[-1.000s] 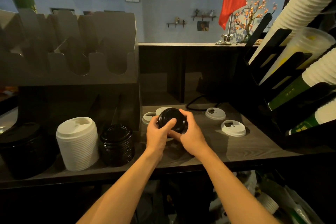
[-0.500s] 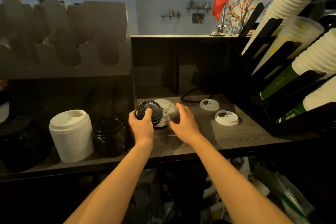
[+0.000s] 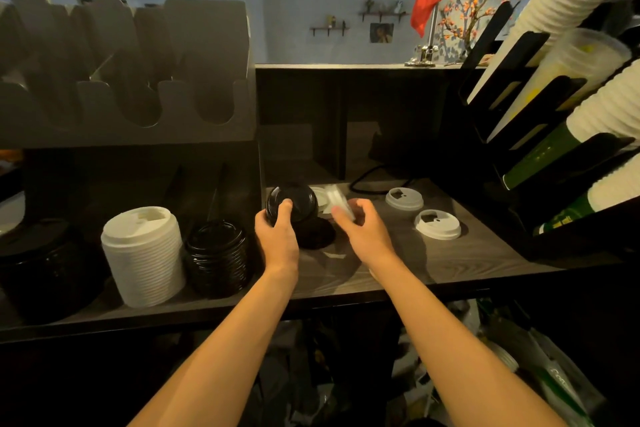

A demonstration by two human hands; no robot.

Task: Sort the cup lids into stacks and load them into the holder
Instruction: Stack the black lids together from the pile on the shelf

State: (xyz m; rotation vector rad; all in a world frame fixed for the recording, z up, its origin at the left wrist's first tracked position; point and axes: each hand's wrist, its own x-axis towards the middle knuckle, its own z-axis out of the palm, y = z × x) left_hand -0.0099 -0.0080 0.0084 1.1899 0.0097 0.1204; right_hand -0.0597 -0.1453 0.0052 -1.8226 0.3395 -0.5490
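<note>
Step in hand: we are sorting the loose lids by colour, one colour to each hand; nothing has gone into the holder [image 3: 138, 104] yet, and the slots we can see are bare.
Left hand: our left hand [image 3: 277, 236] grips a black lid [image 3: 292, 201] by its rim, thumb on the near face, lifted off the worktop [image 3: 398, 263]; we cannot tell whether more lids nest under it.
Right hand: our right hand [image 3: 363, 230] pinches a white lid [image 3: 337, 203] at its fingertips; it is blurred, so we cannot say how it is tilted.
Next move: we judge the black lid should go left of the left hand onto the black stack [image 3: 216, 256], seated square so that it nests, and the white lid onto the white stack [image 3: 143, 253] further left.
Loose white lids: two lie flat to the right of the right hand, the nearer lid [image 3: 404, 199] and the outer lid [image 3: 438, 224], apart from each other; one more [image 3: 319, 198] shows between the hands, partly hidden.
Loose black lids: one dark round shape [image 3: 317, 232] lies just right of the left hand; we take it for a lid, unsure.
Stacks: three stand left of the left hand: black, white, and a dim dark stack [image 3: 45, 267] furthest out.
Holder: one, above and left of the left hand.
</note>
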